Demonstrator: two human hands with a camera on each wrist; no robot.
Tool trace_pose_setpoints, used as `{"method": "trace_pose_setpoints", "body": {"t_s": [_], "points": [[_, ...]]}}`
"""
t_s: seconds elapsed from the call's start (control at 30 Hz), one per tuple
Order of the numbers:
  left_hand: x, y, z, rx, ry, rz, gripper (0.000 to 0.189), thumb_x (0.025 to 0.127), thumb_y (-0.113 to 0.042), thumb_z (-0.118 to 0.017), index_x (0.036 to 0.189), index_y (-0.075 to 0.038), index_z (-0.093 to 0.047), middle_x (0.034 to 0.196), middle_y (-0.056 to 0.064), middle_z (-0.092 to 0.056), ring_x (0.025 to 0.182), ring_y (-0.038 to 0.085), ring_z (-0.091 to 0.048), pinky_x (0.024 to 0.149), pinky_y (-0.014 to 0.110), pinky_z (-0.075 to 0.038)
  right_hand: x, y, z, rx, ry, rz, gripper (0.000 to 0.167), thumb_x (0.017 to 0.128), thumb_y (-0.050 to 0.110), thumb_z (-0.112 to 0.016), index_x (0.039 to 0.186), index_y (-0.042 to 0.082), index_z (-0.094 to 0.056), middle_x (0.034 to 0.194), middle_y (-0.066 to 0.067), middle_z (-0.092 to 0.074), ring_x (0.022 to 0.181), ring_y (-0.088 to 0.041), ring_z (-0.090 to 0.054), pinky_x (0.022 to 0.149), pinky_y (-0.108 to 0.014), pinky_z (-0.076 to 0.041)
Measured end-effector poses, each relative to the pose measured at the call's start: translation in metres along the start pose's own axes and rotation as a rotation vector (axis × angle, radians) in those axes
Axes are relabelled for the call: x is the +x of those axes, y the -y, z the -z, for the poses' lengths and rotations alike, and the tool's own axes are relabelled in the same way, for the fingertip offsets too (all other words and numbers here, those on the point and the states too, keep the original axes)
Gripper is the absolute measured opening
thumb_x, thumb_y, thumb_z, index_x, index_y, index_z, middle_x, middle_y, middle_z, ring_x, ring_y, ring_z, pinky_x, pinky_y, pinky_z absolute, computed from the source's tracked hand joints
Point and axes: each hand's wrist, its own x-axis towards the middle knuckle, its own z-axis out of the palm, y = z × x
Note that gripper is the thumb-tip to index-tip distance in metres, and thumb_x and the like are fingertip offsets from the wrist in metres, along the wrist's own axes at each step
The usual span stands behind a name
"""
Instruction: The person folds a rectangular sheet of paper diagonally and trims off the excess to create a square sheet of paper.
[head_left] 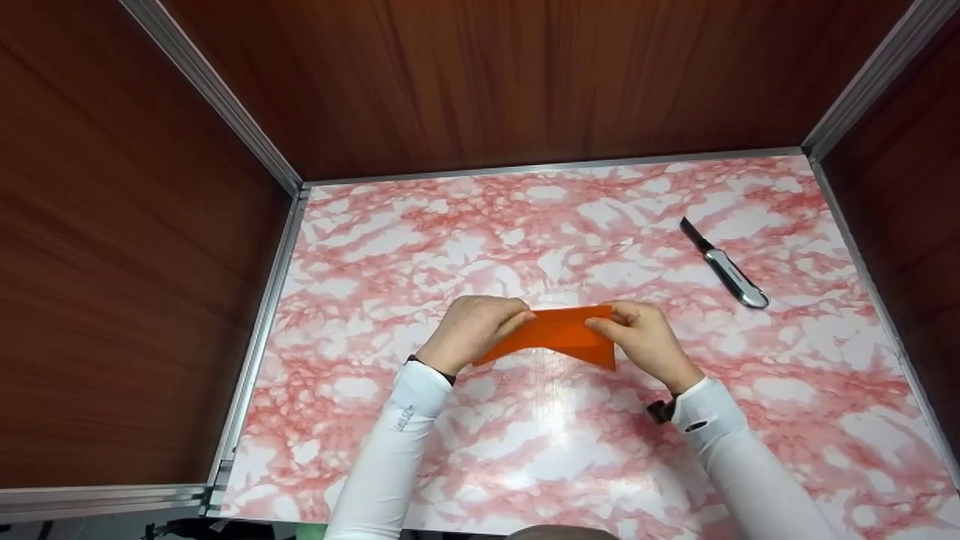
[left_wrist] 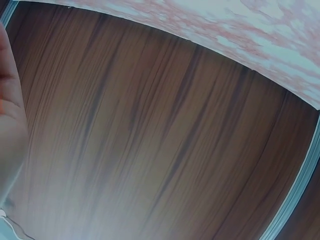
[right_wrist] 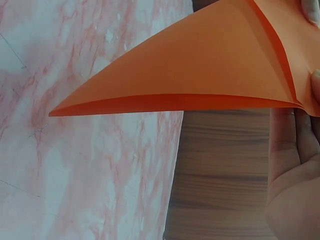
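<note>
A folded sheet of orange paper (head_left: pixel 559 324) is held up between both hands over the table. My left hand (head_left: pixel 480 326) pinches its left end, thumb on the near face. On the right end, my right hand (head_left: pixel 645 335) pinches it between thumb and fingers. From the right wrist view, the paper (right_wrist: pixel 190 65) shows doubled layers along its lower edge and a crease near the fingers; its free corner points left. Only the side of my left hand (left_wrist: pixel 10 120) appears in the left wrist view.
A utility knife (head_left: pixel 731 274) with its dark blade out lies on the pink-and-white marbled table (head_left: pixel 420 247), right of the hands. Brown wood-grain panels (head_left: pixel 487 82) in metal frames stand at the back, left and right.
</note>
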Motion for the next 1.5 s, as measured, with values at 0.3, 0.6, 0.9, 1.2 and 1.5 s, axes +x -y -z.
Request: {"method": "trace_pose_setpoints", "body": {"t_s": [0.3,0.6,0.9,1.2,1.5], "points": [[-0.006,0.006,0.002,-0.005,0.002,0.024,0.029,0.108,-0.042,-0.049,0.108,-0.024,-0.072,0.087,-0.015,-0.069,0.071,0.003,-0.06,0.072,0.028,-0.052,-0.001,0.003,0.002,-0.017,-0.019,0.019,0.015,0.095,0.016,-0.076,0.092,0.001,-0.077,0.087,-0.009,-0.075,0.071,-0.02,-0.057,0.065,-0.024,-0.044],[-0.008,0.007,0.004,-0.044,-0.01,0.032,0.028,0.106,-0.041,-0.053,0.107,-0.024,-0.075,0.093,-0.015,-0.073,0.078,0.002,-0.065,0.076,0.027,-0.054,0.001,-0.003,0.002,-0.017,-0.008,-0.022,0.019,0.095,0.022,-0.076,0.099,0.004,-0.078,0.093,-0.007,-0.077,0.08,-0.018,-0.064,0.074,-0.025,-0.049],[-0.012,0.012,0.007,-0.091,-0.009,0.046,0.03,0.107,-0.041,-0.051,0.11,-0.023,-0.075,0.1,-0.013,-0.075,0.086,0.003,-0.069,0.08,0.027,-0.054,0.001,-0.003,0.003,-0.017,-0.02,-0.005,0.02,0.095,0.022,-0.075,0.1,0.003,-0.078,0.092,-0.009,-0.077,0.078,-0.021,-0.063,0.073,-0.025,-0.049],[-0.017,0.016,0.011,-0.137,-0.01,0.081,0.028,0.107,-0.038,-0.053,0.111,-0.022,-0.076,0.102,-0.012,-0.075,0.09,0.004,-0.069,0.083,0.029,-0.055,0.0,-0.004,0.002,-0.027,-0.07,0.002,0.026,0.094,0.021,-0.077,0.081,0.0,-0.069,0.075,-0.015,-0.066,0.061,-0.013,-0.045,0.061,-0.025,-0.036],[-0.02,0.018,0.012,-0.166,-0.019,0.095,0.027,0.107,-0.039,-0.054,0.107,-0.024,-0.076,0.095,-0.015,-0.073,0.082,0.0,-0.065,0.079,0.028,-0.054,-0.001,-0.005,0.003,-0.007,-0.088,0.018,0.03,0.093,0.018,-0.078,0.074,-0.001,-0.064,0.063,-0.001,-0.055,0.06,-0.011,-0.041,0.059,-0.024,-0.033]]}}
